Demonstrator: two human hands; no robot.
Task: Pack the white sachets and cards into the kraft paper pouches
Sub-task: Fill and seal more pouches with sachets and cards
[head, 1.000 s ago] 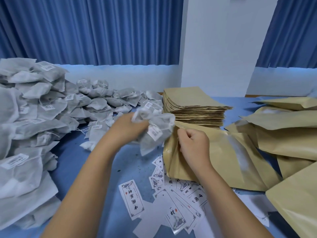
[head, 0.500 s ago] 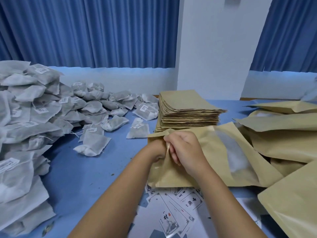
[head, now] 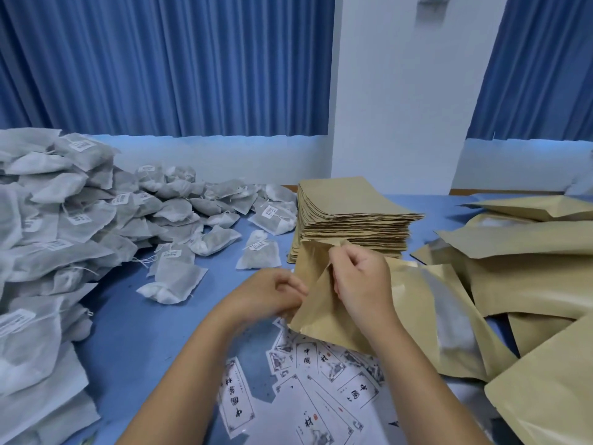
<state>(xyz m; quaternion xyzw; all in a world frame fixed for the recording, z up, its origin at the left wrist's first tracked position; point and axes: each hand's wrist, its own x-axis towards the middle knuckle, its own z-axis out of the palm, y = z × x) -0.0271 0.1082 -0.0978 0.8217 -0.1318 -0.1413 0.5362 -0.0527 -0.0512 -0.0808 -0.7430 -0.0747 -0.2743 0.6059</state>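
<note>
My right hand [head: 359,281] pinches the upper lip of a kraft paper pouch [head: 324,316] that lies with its mouth toward the left. Its clear window [head: 449,316] shows white inside. My left hand [head: 272,297] is curled at the left edge of the pouch mouth, thumb and fingers pinched against the paper. White sachets [head: 173,281] lie loose on the blue table to the left, and a big heap of them [head: 48,239] rises at the far left. Printed cards [head: 308,380] are spread under my forearms.
A stack of flat empty pouches [head: 349,213] stands just behind my hands. Filled pouches [head: 526,264] pile up on the right, down to the near right corner. Bare blue table [head: 134,332] shows between the sachet heap and my left arm. Blue curtains hang behind.
My left hand carried a bunch of sachets to the pouch, went into its mouth, and is now back out at the edge without them. The right hand kept holding the mouth.
</note>
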